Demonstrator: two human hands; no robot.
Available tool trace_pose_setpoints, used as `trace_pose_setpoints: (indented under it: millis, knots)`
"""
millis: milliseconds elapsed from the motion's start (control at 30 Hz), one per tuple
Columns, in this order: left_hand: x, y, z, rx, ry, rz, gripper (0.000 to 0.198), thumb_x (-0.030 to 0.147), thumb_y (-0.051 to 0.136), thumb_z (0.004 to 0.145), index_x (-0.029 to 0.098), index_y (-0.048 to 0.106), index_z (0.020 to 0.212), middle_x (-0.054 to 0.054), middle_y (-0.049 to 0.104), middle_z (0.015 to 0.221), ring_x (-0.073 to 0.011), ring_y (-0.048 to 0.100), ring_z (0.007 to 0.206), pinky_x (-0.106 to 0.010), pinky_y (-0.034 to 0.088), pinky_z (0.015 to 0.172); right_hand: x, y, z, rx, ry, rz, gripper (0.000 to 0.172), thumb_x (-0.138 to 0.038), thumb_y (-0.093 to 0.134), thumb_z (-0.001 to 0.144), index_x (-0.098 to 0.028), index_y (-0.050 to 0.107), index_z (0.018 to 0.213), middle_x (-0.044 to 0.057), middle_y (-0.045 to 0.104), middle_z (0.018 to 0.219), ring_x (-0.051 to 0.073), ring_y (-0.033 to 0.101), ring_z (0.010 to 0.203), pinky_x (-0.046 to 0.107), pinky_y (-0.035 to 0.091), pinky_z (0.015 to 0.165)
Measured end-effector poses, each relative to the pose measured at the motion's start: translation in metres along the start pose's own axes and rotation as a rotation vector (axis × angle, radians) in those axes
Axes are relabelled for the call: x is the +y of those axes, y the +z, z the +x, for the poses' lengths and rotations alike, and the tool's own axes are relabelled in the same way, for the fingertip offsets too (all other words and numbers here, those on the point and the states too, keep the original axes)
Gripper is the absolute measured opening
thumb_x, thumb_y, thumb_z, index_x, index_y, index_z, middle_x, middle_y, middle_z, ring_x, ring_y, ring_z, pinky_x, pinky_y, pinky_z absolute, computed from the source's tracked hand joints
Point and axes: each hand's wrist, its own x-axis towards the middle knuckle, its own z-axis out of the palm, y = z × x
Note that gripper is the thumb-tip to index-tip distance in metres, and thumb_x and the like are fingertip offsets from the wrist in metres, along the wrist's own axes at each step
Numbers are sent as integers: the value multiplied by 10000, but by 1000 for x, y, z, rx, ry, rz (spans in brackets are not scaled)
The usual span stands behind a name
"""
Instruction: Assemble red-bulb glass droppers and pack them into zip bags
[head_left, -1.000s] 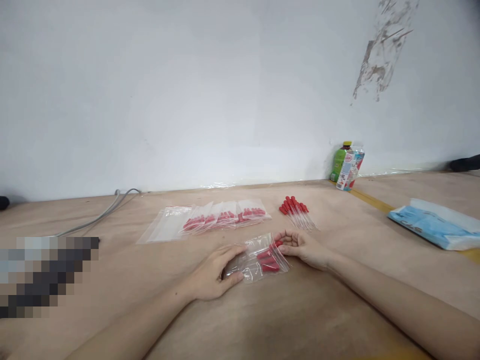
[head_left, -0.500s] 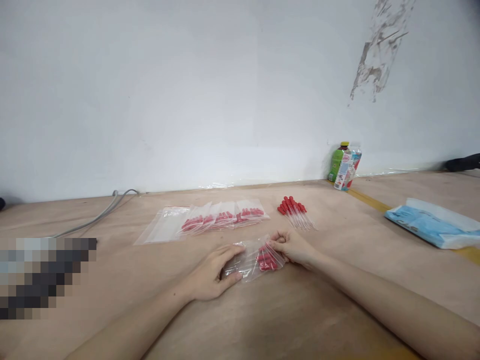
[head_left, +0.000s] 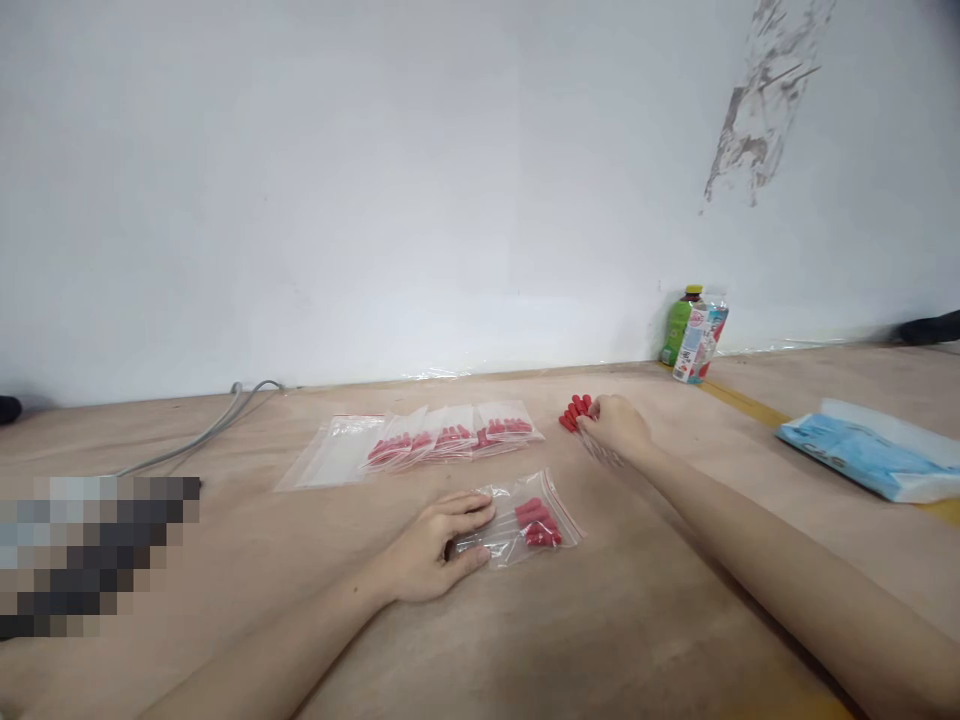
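A clear zip-lock bag [head_left: 506, 535] lies on the table, its opening toward the right. In it are several thin clear sticks with red ends [head_left: 538, 520]. My left hand [head_left: 442, 545] holds the bag's left end between thumb and fingers. At the loose pile of red-ended sticks [head_left: 576, 410], beyond the bag, my right hand [head_left: 619, 425] has its fingers pinched on some of them. My fingers partly cover the pile, so how many they grip is hidden.
Filled zip-lock bags [head_left: 450, 440] overlap in a row at the back, beside flat bags [head_left: 341, 455] on the left. A blue-and-white packet [head_left: 862, 450], a green bottle [head_left: 677, 325] and a carton [head_left: 700, 345] stand or lie to the right. A grey cable [head_left: 217, 425] runs at left.
My right hand has let go of the zip-lock bag's open end and moved up and right to the loose stick pile. My left hand stays on the bag.
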Motion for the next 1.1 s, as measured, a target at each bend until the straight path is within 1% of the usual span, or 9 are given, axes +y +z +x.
trace_pose_setpoints:
  millis: [333,467,567,633,700,800,900,967,1100]
  knots:
    - [2,-1,0,-6,10,20,454,369,455,836,235,402,1267,-57,405,1315,-215,356,1208,-392,303,994,-6,20,16,-31,114,60,247,-363,575,601,-135,613,688,127,629,726,236,593,669,262,364,505]
    - [2,-1,0,-5,4,22,457,372,456,835,232,403,1266,-60,406,1314,-214,361,1204,-387,305,994,-7,11,16,-5,70,165,252,-376,534,656,-139,581,581,106,615,633,211,592,649,252,372,521]
    - [1,0,0,-6,3,21,456,372,454,835,231,402,1267,-61,399,1319,-216,360,1205,-387,307,994,-11,2,6,46,-1,264,286,-392,455,737,-150,569,635,69,620,664,162,589,672,221,394,558]
    - [1,0,0,0,11,16,453,368,458,834,234,406,1264,-61,402,1317,-221,365,1202,-395,309,991,-13,0,-6,52,-44,440,304,-421,416,767,-149,552,760,41,607,656,125,574,598,202,405,521]
    - [2,0,0,5,19,12,447,363,459,834,237,410,1260,-61,408,1313,-224,371,1197,-403,313,985,-14,2,-23,13,-77,722,349,-440,442,756,-141,488,928,3,569,599,105,528,477,200,401,435]
    - [1,0,0,7,23,13,443,362,457,835,239,413,1258,-62,420,1303,-225,381,1189,-410,318,979,-11,12,-46,-42,-67,1057,609,-398,552,698,-167,260,1180,-54,524,574,108,499,420,209,412,372]
    - [1,0,0,3,19,18,441,364,455,835,240,414,1257,-63,422,1301,-224,384,1186,-409,318,980,-11,20,-62,-91,26,1189,767,-310,590,675,-218,96,1254,-75,503,565,132,548,462,248,483,433]
    - [1,0,0,5,12,16,440,362,455,836,239,415,1256,-63,415,1306,-221,377,1192,-403,316,984,-14,23,-69,-132,92,1257,741,-275,593,669,-233,115,1235,-77,495,564,141,571,482,275,512,484]
    - [2,-1,-1,17,14,7,456,349,462,833,244,389,1271,-49,419,1304,-217,371,1195,-392,310,992,-21,27,-81,-215,153,1392,529,-309,566,698,-243,233,1104,-61,524,611,137,595,515,304,524,556]
